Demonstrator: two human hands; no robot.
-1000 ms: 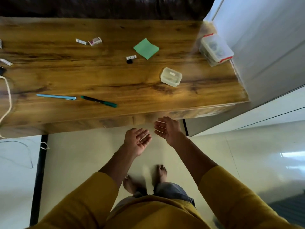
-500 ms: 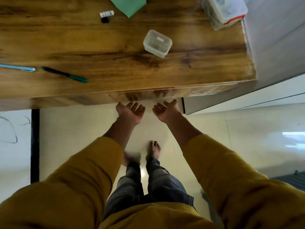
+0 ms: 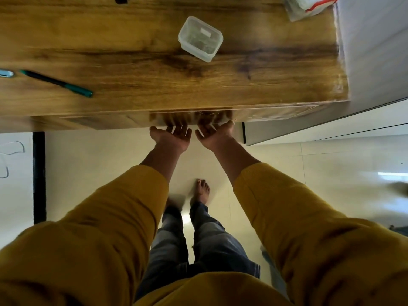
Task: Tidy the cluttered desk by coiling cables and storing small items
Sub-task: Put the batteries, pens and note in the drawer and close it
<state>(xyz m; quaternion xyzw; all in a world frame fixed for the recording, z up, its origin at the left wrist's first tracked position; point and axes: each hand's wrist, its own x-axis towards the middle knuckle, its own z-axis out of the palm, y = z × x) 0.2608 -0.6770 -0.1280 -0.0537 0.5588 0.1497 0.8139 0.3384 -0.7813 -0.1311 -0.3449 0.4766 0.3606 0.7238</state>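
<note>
Two mustard-yellow sleeves [image 3: 114, 221] fill the bottom of the view, both arms stretched forward and down toward the desk's front edge. Below and between them: blue jeans [image 3: 198, 246] and a bare foot [image 3: 202, 191] on a pale glossy floor [image 3: 92, 168]; the other foot is blurred.

Left hand [image 3: 171, 139] and right hand [image 3: 215, 136] sit side by side, palms up, close but not touching. Fingers reach under the lip of the desk's front panel [image 3: 110, 122]; the fingertips go out of sight there, with a brownish reflection of them on the glossy wood. Whether the fingers are hooked on the edge or merely laid against it, cannot tell. Nothing else is seen in either hand.

Desk [image 3: 132, 51], brown wood grain, beyond the hands. Green pen [image 3: 57, 83] lies at the left, angled, near the front edge; just past its far end a pale blue item [image 3: 6, 74] is cut off by the frame. Small clear plastic box [image 3: 200, 38] stands right of centre, well apart from the pen, a small white label on it; writing not legible. Far right corner: a larger clear container with a red clip [image 3: 309, 5], partly out of frame, beside a white wall [image 3: 375, 51]. No brand or text readable anywhere.
</note>
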